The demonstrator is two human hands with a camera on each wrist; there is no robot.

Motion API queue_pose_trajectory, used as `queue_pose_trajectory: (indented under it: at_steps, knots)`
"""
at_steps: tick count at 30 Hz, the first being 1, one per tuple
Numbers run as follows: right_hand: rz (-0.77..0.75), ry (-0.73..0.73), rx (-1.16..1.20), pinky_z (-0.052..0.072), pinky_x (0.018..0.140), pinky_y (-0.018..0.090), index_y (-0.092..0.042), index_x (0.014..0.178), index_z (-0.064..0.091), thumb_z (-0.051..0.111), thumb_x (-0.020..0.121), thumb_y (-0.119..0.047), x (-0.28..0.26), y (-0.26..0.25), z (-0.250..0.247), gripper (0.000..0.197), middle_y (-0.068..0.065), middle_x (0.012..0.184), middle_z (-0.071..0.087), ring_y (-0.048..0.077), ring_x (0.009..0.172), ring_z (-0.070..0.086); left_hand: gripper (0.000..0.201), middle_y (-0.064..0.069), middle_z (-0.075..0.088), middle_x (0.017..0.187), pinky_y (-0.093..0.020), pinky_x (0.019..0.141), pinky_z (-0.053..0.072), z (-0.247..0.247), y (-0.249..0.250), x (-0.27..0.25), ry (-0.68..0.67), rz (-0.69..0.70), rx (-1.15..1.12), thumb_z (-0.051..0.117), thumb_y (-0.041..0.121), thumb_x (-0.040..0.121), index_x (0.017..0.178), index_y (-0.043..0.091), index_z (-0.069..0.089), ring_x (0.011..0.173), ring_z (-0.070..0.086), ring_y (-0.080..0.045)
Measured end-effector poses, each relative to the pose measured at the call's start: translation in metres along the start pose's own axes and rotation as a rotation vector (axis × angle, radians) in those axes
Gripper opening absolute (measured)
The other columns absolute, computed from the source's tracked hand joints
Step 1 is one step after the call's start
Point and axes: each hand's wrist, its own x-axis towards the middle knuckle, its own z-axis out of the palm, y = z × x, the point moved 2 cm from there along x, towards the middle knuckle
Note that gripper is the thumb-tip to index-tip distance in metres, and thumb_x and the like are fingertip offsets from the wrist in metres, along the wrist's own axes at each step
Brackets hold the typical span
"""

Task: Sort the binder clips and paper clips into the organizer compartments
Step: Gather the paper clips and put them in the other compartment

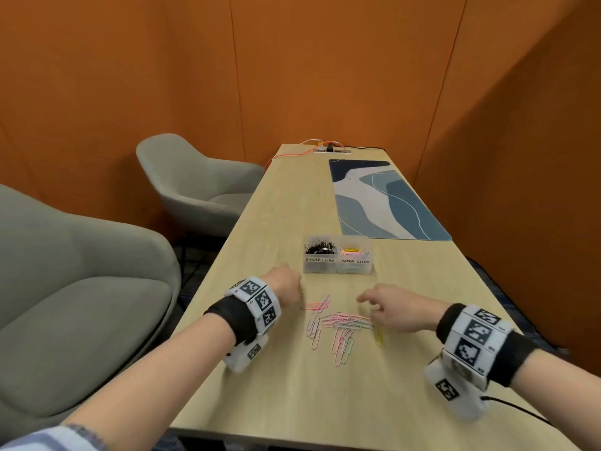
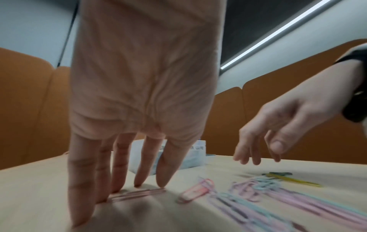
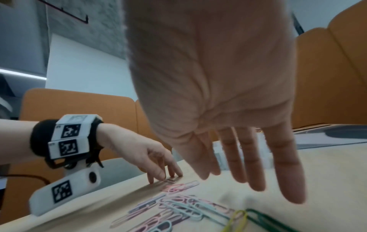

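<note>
A clear two-part organizer (image 1: 338, 266) stands mid-table: black binder clips (image 1: 320, 248) fill the left compartment, coloured paper clips (image 1: 353, 250) lie in the right. A loose pile of pastel paper clips (image 1: 341, 323) is spread in front of it, with a yellow clip (image 1: 379, 335) at its right. My left hand (image 1: 299, 296) has straight fingers (image 2: 123, 180) down on the table, their tips touching a pink paper clip (image 2: 139, 193). My right hand (image 1: 367, 302) hovers over the pile (image 3: 178, 204) with relaxed fingers (image 3: 248, 172) and holds nothing.
Two grey armchairs (image 1: 81, 288) (image 1: 195, 183) stand along the table's left edge. A blue patterned mat (image 1: 387, 200) lies behind the organizer, and a power strip with cables (image 1: 331, 150) sits at the far end. Orange walls enclose the table.
</note>
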Motion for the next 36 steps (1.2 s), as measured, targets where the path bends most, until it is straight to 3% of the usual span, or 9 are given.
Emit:
queue_pose_trajectory:
  at_steps: [4,7,9,12,16,20,25,29,36]
  knots:
    - [0.182,-0.047,-0.045,0.045,0.097,0.034,-0.015,0.131,0.046,0.058,0.081,-0.054,-0.018,0.012,0.001,0.064,0.008,0.127,0.044,0.024,0.112,0.052,0.04,-0.016,0.059,0.11,-0.037,0.088,0.049,0.007,0.024,-0.004,0.015,0.08,-0.041,0.045,0.032,0.095,0.114,0.002,0.064,0.109,0.058,-0.03]
    - [0.176,-0.095,-0.024,0.043,0.093,0.033,-0.017,0.123,0.05,0.059,0.071,-0.069,-0.021,0.004,0.015,0.074,0.006,0.118,0.042,0.021,0.106,0.046,0.042,-0.015,0.06,0.096,-0.035,0.079,0.047,0.008,0.041,-0.012,0.013,0.13,-0.083,0.044,0.035,0.094,0.104,0.0,0.064,0.102,0.059,-0.03]
    - [0.17,-0.074,-0.047,0.041,0.1,0.038,-0.018,0.128,0.045,0.06,0.065,-0.073,-0.018,-0.002,0.024,0.085,0.008,0.124,0.039,0.024,0.117,0.039,0.051,-0.013,0.059,0.111,-0.034,0.076,0.049,0.006,0.045,-0.02,-0.019,0.11,-0.128,0.05,0.048,0.089,0.116,0.006,0.061,0.096,0.057,-0.027]
    - [0.242,-0.062,-0.048,0.037,0.106,0.043,-0.019,0.14,0.031,0.064,0.059,-0.074,-0.013,-0.006,0.03,0.103,0.011,0.139,0.031,0.031,0.13,0.031,0.091,-0.007,0.038,0.135,-0.04,0.088,0.049,0.009,0.045,-0.03,-0.136,0.068,-0.074,0.065,0.071,0.067,0.139,0.021,0.039,0.121,0.044,-0.027]
    - [0.232,-0.05,-0.046,0.039,0.104,0.044,-0.02,0.136,0.036,0.069,0.063,-0.065,-0.007,-0.014,0.031,0.092,0.011,0.135,0.034,0.031,0.126,0.034,0.093,-0.008,0.037,0.131,-0.04,0.087,0.043,0.017,0.048,-0.031,-0.116,0.111,0.003,0.078,0.06,0.061,0.135,0.021,0.04,0.122,0.039,-0.027]
    - [0.178,0.003,-0.032,0.044,0.099,0.04,-0.016,0.129,0.047,0.07,0.071,-0.05,0.004,-0.017,0.028,0.071,0.011,0.128,0.039,0.031,0.121,0.038,0.07,-0.01,0.05,0.126,-0.034,0.085,0.049,0.011,0.047,-0.018,-0.008,0.16,-0.076,0.08,0.038,0.07,0.13,0.015,0.051,0.113,0.055,-0.028]
    - [0.108,0.132,-0.065,0.039,0.076,0.028,-0.012,0.095,0.054,0.065,0.079,-0.03,0.018,-0.02,0.021,0.026,0.007,0.099,0.042,0.025,0.088,0.044,0.037,-0.01,0.066,0.117,-0.033,0.088,0.05,0.006,0.04,-0.004,0.111,0.148,-0.094,0.067,0.015,0.08,0.117,0.011,0.061,0.109,0.061,-0.027]
    - [0.06,0.185,-0.067,0.042,0.072,0.031,-0.004,0.087,0.058,0.059,0.081,-0.009,0.028,-0.024,0.017,0.007,0.011,0.095,0.049,0.029,0.087,0.05,0.031,-0.013,0.065,0.117,-0.036,0.09,0.052,0.004,0.039,0.003,0.129,0.124,-0.074,0.059,0.011,0.083,0.114,0.005,0.063,0.109,0.061,-0.03]
    - [0.002,0.186,-0.081,0.043,0.082,0.031,-0.003,0.106,0.062,0.051,0.083,0.0,0.039,-0.025,0.013,0.025,0.015,0.116,0.06,0.03,0.108,0.056,0.029,-0.014,0.07,0.109,-0.034,0.086,0.054,0.005,0.036,0.01,0.077,0.11,-0.087,0.063,0.013,0.082,0.108,0.003,0.069,0.105,0.065,-0.029]
